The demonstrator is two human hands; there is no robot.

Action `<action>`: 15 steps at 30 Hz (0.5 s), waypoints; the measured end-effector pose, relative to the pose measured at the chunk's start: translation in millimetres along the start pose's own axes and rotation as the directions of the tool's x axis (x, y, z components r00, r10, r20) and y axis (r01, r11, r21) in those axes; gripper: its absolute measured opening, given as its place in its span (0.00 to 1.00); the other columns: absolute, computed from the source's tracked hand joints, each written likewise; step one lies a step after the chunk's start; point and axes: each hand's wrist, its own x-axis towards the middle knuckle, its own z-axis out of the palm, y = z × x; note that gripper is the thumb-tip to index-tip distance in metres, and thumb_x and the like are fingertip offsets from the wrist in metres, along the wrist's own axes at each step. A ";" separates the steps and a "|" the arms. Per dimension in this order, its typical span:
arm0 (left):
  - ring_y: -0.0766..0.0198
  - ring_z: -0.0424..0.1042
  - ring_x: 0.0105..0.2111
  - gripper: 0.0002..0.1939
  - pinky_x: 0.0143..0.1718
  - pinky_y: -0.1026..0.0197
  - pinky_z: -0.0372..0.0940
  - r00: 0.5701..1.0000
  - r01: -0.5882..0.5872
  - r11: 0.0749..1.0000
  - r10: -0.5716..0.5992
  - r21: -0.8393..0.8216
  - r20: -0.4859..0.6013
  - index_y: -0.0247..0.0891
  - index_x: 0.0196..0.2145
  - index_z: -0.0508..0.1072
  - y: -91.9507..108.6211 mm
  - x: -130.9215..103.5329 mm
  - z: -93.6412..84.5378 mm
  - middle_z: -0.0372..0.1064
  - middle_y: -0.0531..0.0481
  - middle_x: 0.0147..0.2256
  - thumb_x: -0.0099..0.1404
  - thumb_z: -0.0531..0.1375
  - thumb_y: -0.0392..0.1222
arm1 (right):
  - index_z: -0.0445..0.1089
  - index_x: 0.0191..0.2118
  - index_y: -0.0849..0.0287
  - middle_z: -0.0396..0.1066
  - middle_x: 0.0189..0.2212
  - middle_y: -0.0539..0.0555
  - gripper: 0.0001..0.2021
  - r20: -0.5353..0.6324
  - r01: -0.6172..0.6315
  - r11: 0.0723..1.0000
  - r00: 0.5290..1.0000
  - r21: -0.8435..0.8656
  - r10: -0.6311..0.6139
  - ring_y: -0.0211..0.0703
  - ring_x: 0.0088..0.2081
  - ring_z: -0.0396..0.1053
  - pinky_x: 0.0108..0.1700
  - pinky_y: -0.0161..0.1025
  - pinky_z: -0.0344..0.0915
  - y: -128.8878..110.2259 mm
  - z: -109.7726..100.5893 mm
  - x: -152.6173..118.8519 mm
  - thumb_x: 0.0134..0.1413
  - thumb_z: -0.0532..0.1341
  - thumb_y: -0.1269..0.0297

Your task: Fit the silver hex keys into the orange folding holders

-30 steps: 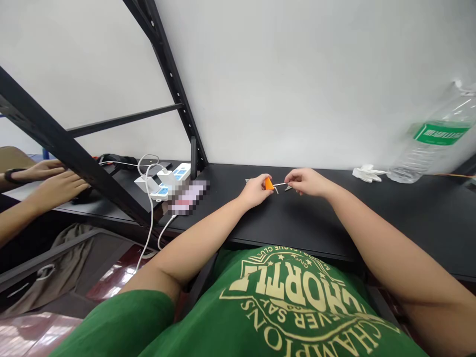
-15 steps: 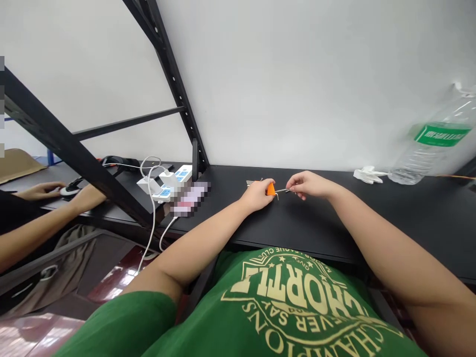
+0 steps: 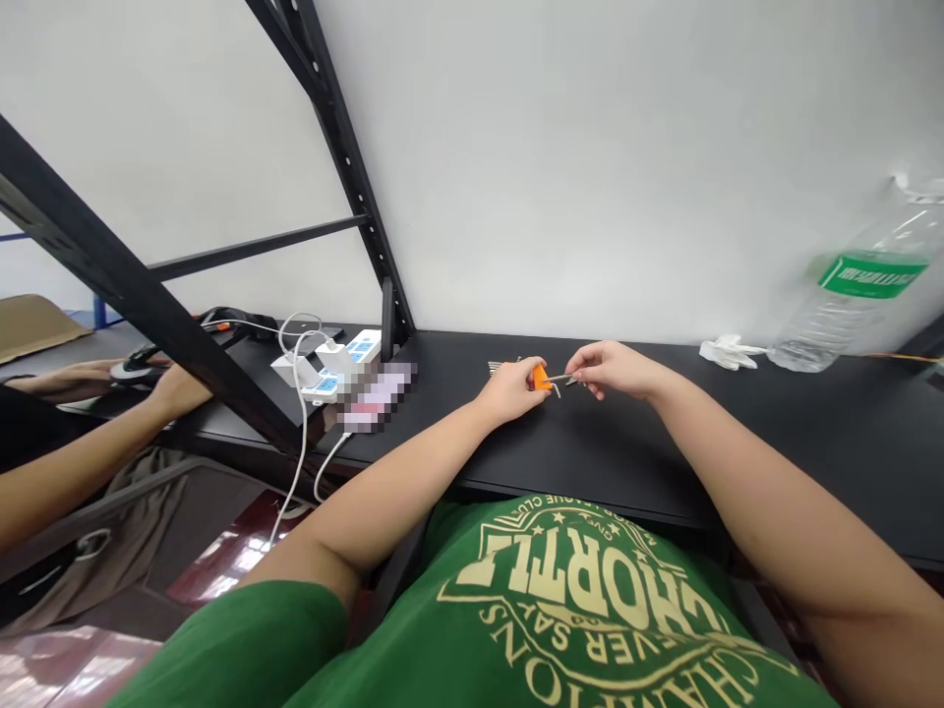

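Note:
An orange holder (image 3: pixel 542 378) is gripped in my left hand (image 3: pixel 510 389), over the black tabletop. Several thin metal rods (image 3: pixel 494 367) stick out on the far-left side of that hand, and a short bent metal piece (image 3: pixel 556 389) shows at the holder's right. My right hand (image 3: pixel 599 368) pinches a thin metal rod (image 3: pixel 561 379) between thumb and fingers; its left end meets the orange holder. What the rods are exactly is too small to tell.
Left of my hands are a phone with a blurred screen (image 3: pixel 380 396), a white power strip (image 3: pixel 361 349) with cables, and a black metal frame (image 3: pixel 354 187). Another person's hands (image 3: pixel 177 389) are far left. Crumpled white tissue (image 3: pixel 730 352) and a large plastic bottle (image 3: pixel 826 320) stand right.
The orange holder and the bent piece have turned slightly and shifted a little right in my left hand. The other person's hands have moved slightly left with a black-and-white object.

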 end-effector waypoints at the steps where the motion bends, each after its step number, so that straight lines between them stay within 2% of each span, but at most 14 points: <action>1: 0.64 0.73 0.31 0.23 0.38 0.62 0.68 1.000 0.016 1.000 -0.016 -0.010 -0.013 0.41 0.52 0.74 -0.2 0.2 -0.3 0.73 0.56 0.29 0.59 0.68 0.42 | 0.75 0.37 0.58 0.71 0.25 0.49 0.08 0.001 0.001 1.000 1.000 0.009 -0.001 0.36 0.23 0.66 0.25 0.35 0.67 -0.5 -0.3 -0.2 0.51 0.70 0.64; 9: 0.65 0.73 0.31 0.23 0.37 0.63 0.67 0.996 0.013 0.998 -0.018 -0.060 -0.091 0.40 0.52 0.75 -6.0 1.9 -0.2 0.74 0.55 0.30 0.59 0.68 0.45 | 0.75 0.38 0.59 0.71 0.27 0.49 0.08 -0.017 0.040 0.999 0.999 0.027 -0.040 0.34 0.22 0.66 0.26 0.34 0.65 3.4 -7.9 1.2 0.53 0.68 0.63; 15: 0.65 0.73 0.31 0.24 0.37 0.64 0.68 0.995 -0.005 0.997 -0.002 -0.072 -0.097 0.39 0.53 0.75 -6.2 2.2 0.1 0.74 0.54 0.31 0.59 0.68 0.45 | 0.76 0.39 0.60 0.72 0.25 0.49 0.10 -0.014 0.034 0.999 0.999 0.008 -0.034 0.35 0.21 0.66 0.26 0.35 0.65 2.1 -8.1 0.3 0.53 0.69 0.60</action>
